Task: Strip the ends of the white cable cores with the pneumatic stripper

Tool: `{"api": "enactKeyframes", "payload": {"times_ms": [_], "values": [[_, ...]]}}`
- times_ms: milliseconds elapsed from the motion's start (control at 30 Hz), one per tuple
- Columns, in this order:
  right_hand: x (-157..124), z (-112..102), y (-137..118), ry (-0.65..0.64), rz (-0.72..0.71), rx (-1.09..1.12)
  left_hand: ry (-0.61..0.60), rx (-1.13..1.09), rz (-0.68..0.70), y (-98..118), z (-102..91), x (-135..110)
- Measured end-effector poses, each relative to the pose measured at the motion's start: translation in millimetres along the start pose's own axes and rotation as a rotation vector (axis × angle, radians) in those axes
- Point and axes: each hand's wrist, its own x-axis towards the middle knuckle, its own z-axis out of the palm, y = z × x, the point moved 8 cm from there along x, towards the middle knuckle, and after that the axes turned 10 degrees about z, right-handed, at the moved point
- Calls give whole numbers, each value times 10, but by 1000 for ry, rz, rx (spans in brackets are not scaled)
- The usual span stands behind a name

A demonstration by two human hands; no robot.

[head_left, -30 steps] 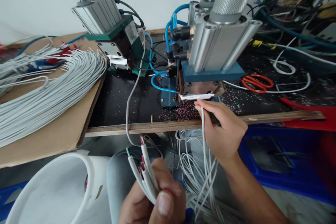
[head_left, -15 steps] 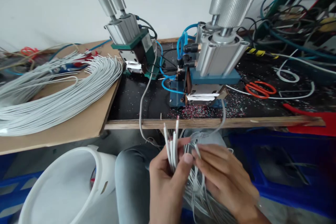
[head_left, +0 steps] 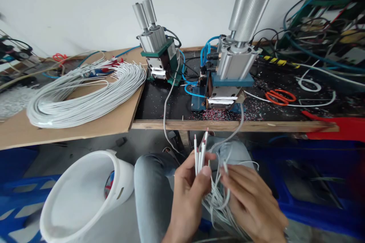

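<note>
My left hand (head_left: 189, 186) is closed round several white cables (head_left: 200, 157), whose ends point up above the thumb and show reddish tips. Close beside it, my right hand (head_left: 251, 197) pinches a single white cable (head_left: 226, 169) between thumb and fingers; its end sticks up a little. Below both hands a loose bundle of white cables (head_left: 216, 201) hangs over my lap. Beyond the hands, at the bench edge, stands a pneumatic machine (head_left: 232, 68) with a blue plate and two knurled silver cylinders. The right fingertips are partly blurred.
A coil of white cable (head_left: 94, 115) lies on cardboard (head_left: 125, 129) at left. A second machine with a green plate (head_left: 156, 47) stands behind. Orange-handled scissors (head_left: 281, 97) lie right on the black bench (head_left: 154, 102). A white bucket (head_left: 125, 178) stands below left, a blue crate (head_left: 268, 159) right.
The view has shifted, so the bench appears farther off. My right hand has moved slightly away from the left, and the cable in its fingers stands apart from the left-hand bunch.
</note>
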Motion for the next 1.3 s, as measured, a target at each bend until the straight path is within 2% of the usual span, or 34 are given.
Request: {"api": "enactKeyframes", "payload": {"times_ms": [67,100,200,267,333,367,500,600,700,733,800,867,900,1067,1300], "values": [[-33,-82,224,44,108,-147,-24,-51,5,6,17,-14],[-59,-83,383,8,183,-238,-22,-59,11,9,11,-18],[-177,-20,837,-239,385,-484,-33,-25,28,10,6,-24],[-189,-109,924,-257,484,-548,-60,6,30,2,32,-35],[-94,-255,772,-154,544,-429,-96,49,25,-6,86,-61],[-21,-303,643,-111,561,-301,-118,74,23,-6,124,-80],[299,-230,173,-122,636,285,-229,194,30,17,300,-165],[419,-192,107,-20,704,459,-202,290,109,76,322,-177],[348,-205,220,171,787,670,-73,364,225,137,232,-144],[293,-144,263,161,841,803,-21,348,238,134,188,-133],[166,76,275,-41,980,1025,49,266,199,74,117,-115],[9,243,223,-296,1096,1046,30,218,120,-5,116,-110],[-55,272,206,-371,1121,1001,2,227,89,-28,132,-113],[-117,223,175,-402,1043,841,-81,354,34,-10,188,-121],[-73,204,171,-462,870,649,-98,453,39,97,222,-69]]}}
